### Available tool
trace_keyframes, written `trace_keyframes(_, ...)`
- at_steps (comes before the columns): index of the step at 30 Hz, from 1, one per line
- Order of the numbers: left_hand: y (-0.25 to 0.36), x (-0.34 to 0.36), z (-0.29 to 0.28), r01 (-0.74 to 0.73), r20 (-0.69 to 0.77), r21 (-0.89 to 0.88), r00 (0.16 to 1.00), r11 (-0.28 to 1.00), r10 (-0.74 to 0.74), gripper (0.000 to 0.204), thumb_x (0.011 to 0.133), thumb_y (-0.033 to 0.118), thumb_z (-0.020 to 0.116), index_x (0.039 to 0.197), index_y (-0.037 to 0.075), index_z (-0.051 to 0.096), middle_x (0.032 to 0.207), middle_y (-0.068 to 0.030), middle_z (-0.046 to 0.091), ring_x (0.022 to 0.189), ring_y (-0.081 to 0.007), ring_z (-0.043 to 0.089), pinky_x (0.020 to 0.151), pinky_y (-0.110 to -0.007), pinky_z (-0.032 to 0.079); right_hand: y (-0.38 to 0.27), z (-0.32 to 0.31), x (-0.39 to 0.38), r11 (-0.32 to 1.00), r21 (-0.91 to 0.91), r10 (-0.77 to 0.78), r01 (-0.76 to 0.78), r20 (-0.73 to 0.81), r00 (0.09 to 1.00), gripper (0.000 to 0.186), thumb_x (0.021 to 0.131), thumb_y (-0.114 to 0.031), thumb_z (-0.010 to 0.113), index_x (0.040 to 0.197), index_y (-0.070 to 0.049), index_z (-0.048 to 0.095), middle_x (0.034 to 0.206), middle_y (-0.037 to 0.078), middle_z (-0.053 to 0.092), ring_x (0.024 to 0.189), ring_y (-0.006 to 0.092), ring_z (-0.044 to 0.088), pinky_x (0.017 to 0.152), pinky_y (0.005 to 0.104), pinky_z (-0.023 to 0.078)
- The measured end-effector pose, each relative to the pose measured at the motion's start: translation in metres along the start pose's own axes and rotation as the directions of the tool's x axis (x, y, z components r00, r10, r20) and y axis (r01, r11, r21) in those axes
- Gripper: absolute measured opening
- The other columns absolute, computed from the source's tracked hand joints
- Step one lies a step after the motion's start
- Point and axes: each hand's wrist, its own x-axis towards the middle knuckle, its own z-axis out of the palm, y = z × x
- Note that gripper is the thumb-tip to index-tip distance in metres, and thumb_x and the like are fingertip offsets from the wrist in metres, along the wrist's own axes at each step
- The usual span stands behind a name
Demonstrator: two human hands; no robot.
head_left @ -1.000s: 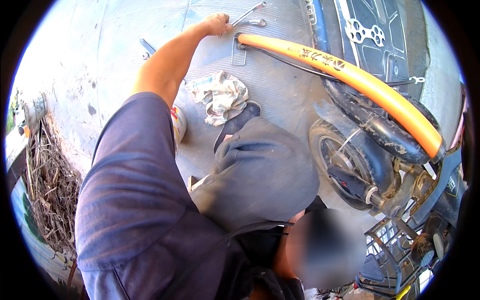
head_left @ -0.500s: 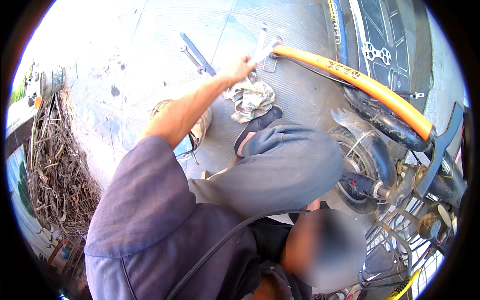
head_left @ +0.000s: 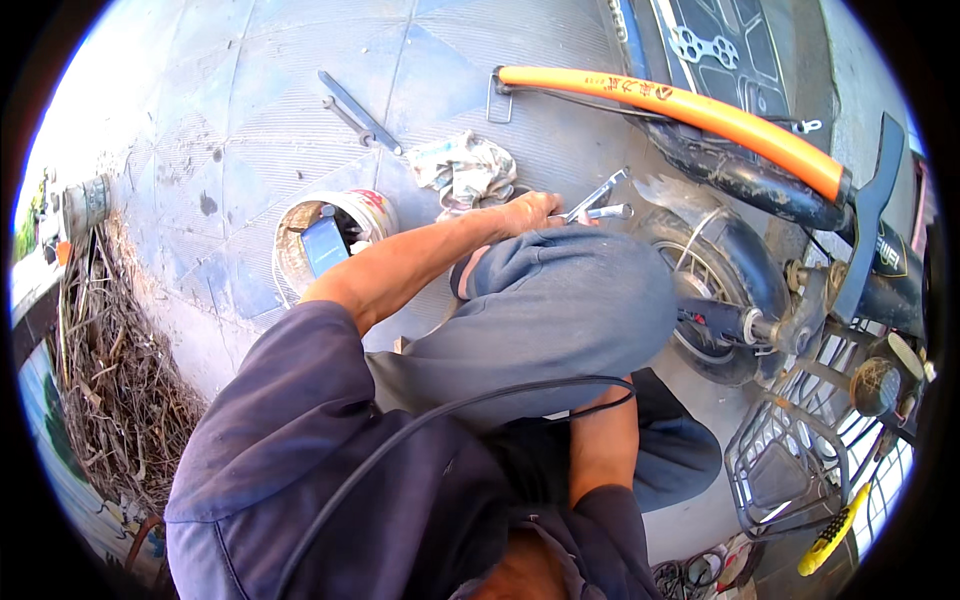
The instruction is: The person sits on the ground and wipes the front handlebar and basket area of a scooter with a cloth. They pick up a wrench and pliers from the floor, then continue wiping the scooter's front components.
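My left hand (head_left: 530, 212) is closed around metal wrenches, held just above my bent knee. One wrench (head_left: 603, 191) slants up to the right, its jaw end showing; below it the round end of a second tool (head_left: 612, 212) sticks out. My right forearm (head_left: 605, 440) passes behind the raised knee. The knee hides most of my right hand (head_left: 588, 220); only what look like fingertips show by the tools, so its grip is unclear. Right of the knee stands a small wheel (head_left: 700, 290) with a black tyre and a torn mudguard.
An orange curved tube (head_left: 690, 105) crosses the upper right. A white bucket (head_left: 290, 262) with a blue box stands left of a crumpled rag (head_left: 470, 170). Two tools, including an open-ended wrench (head_left: 350, 122), lie on the tiled floor. Dry twigs (head_left: 115, 380) fill the left; a wire basket (head_left: 785, 470) sits lower right.
My left hand has come back from beside the orange tube's far end to my knee, bringing a wrench. My head view has shifted; the bucket and my right forearm now show.
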Motion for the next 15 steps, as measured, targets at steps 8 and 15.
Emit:
trace_keyframes(8, 0.020, 0.007, 0.010, -0.114, 0.141, 0.061, 0.984, 0.992, 0.104, 0.030, 0.095, 0.030, 0.063, 0.106, 0.002, 0.066, 0.097, -0.0230, 0.070, 0.095, -0.0356, 0.068, 0.081, -0.046, 0.050, -0.034, 0.024, 0.078, 0.987, -0.110, 0.127, -0.115, 0.108, 0.986, 0.032, 0.095, -0.030, 0.065, 0.109, -0.002, 0.067, 0.102, 0.010, 0.070, 0.086, 0.0194, 0.067, 0.073, 0.0345, 0.055)
trace_keyframes(15, -0.028, -0.018, -0.048, 0.179, -0.067, 0.283, 0.984, 0.942, -0.167, 0.028, 0.098, 0.029, 0.058, 0.110, 0.009, 0.073, 0.107, -0.0159, 0.072, 0.100, -0.0279, 0.069, 0.093, -0.041, 0.052, -0.028, 0.056, 0.071, 0.978, -0.013, -0.210, 0.210, 0.002, 0.978, 0.031, 0.089, -0.009, 0.070, 0.115, 0.004, 0.059, 0.102, 0.016, 0.069, 0.094, 0.0246, 0.069, 0.082, 0.0394, 0.056)
